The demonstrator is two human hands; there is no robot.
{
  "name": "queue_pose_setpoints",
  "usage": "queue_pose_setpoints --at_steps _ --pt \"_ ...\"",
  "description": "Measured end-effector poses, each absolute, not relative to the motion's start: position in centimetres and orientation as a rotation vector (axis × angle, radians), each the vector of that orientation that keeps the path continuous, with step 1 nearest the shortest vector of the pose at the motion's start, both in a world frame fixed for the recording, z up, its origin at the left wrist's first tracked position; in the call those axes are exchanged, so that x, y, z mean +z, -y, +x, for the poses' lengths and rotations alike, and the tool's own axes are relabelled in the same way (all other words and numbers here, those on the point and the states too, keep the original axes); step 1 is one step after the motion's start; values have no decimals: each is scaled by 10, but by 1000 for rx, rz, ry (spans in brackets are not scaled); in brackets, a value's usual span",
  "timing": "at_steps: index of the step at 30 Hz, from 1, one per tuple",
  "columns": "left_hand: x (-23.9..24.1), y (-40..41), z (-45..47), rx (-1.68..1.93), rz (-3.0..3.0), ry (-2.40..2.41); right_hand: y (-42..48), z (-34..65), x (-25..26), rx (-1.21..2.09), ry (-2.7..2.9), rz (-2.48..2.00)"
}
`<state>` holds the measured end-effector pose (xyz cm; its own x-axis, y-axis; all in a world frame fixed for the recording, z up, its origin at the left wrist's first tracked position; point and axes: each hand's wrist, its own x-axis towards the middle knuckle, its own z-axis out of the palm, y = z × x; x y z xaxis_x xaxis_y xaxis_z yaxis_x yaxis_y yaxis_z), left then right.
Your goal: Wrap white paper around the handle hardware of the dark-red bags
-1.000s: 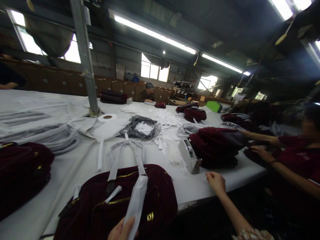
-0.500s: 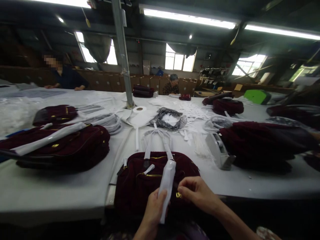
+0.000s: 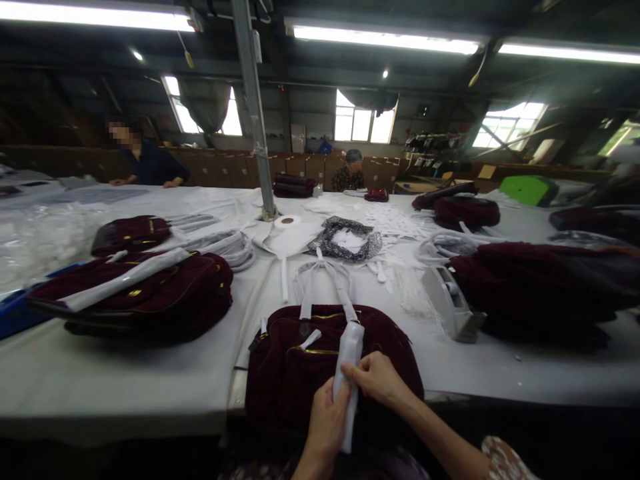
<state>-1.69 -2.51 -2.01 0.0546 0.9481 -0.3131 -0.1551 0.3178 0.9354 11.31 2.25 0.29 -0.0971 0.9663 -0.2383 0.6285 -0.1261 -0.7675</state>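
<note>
A dark maroon handbag [image 3: 295,373] lies at the table's front edge, its two handles [image 3: 320,273] wrapped in white and stretched back over the table. Over the bag's front hangs a white-wrapped strap [image 3: 351,343]. My left hand [image 3: 327,413] is closed around the lower part of this strap. Against the strap's right side, just above, my right hand [image 3: 373,377] has its fingertips pinched on the wrapping. A small white-wrapped zipper pull [image 3: 311,339] rests by the gold pocket zipper. The strap and my right hand cover part of the bag's front.
More maroon bags [image 3: 165,293] lie to the left, and another pile [image 3: 540,287] to the right. A grey tape dispenser [image 3: 450,303] stands beside that pile. Farther back are a paper roll [image 3: 287,223], a patterned black-and-white plastic bag [image 3: 327,233] and a metal post [image 3: 255,113]. Two people are across the table.
My right hand has moved left from beside the gold fitting onto the wrapped strap. My left hand keeps its hold on the strap. The camera view has shifted slightly.
</note>
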Motion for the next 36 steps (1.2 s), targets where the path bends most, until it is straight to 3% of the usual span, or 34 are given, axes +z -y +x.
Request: queue_pose_setpoints --at_steps 3,9,21,28,36 --pt "-22 25 -17 1028 846 -1177 -24 114 2 1077 1715 -1772" --pt "-28 23 -17 1036 715 -1075 -19 121 4 1447 1517 -1698" --pt "-23 21 -17 1003 612 -988 -18 124 16 1690 1300 -1607" --pt "-8 13 -22 741 299 -468 -5 115 8 2002 929 -1003" --pt "-24 -3 -37 637 204 -405 -12 91 -4 1934 763 -760"
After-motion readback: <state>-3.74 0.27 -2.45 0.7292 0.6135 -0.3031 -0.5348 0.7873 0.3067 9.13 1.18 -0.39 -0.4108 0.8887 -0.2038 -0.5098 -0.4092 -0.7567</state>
